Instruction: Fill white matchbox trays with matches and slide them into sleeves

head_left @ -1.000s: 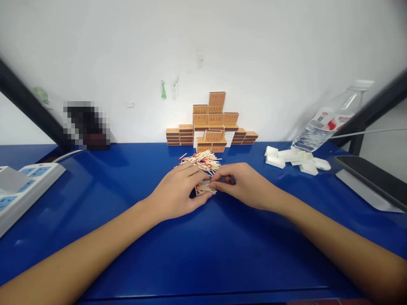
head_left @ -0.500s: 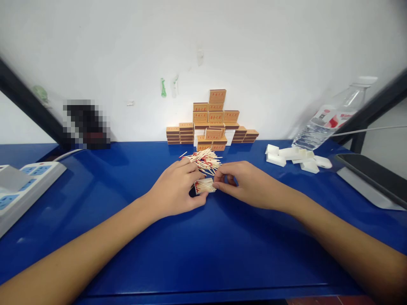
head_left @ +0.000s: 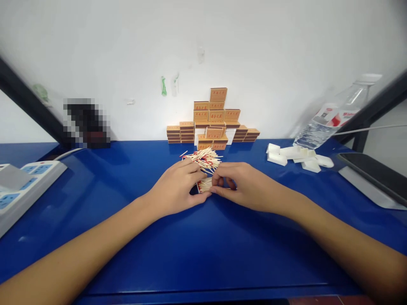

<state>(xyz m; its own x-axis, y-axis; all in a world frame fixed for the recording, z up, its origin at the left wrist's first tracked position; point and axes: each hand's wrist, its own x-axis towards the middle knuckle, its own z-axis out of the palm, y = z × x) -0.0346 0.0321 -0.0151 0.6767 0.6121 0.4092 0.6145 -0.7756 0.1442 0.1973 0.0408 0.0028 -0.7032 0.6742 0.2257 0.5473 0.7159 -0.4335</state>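
Observation:
My left hand (head_left: 178, 187) is closed round a small white matchbox tray (head_left: 198, 187), thumb along its near side and fingers at its far side. Red-tipped matches (head_left: 205, 185) lie in the tray, heads toward the left. Over the tray's right end, my right hand (head_left: 240, 185) has its thumb and fingertips pinched together; what they grip, if anything, is hidden. A loose pile of red-headed matches (head_left: 205, 159) lies on the table just beyond both hands.
Orange matchboxes (head_left: 216, 115) stand stacked against the wall behind the pile. White blocks (head_left: 282, 153), a water bottle (head_left: 333, 112) and a dark phone (head_left: 375, 173) are at the right. A white power strip (head_left: 34, 186) lies at the left of the blue table (head_left: 203, 250).
My right hand has shifted slightly left, over the tray's right end, and now covers more of the matches. My left hand keeps its hold on the tray.

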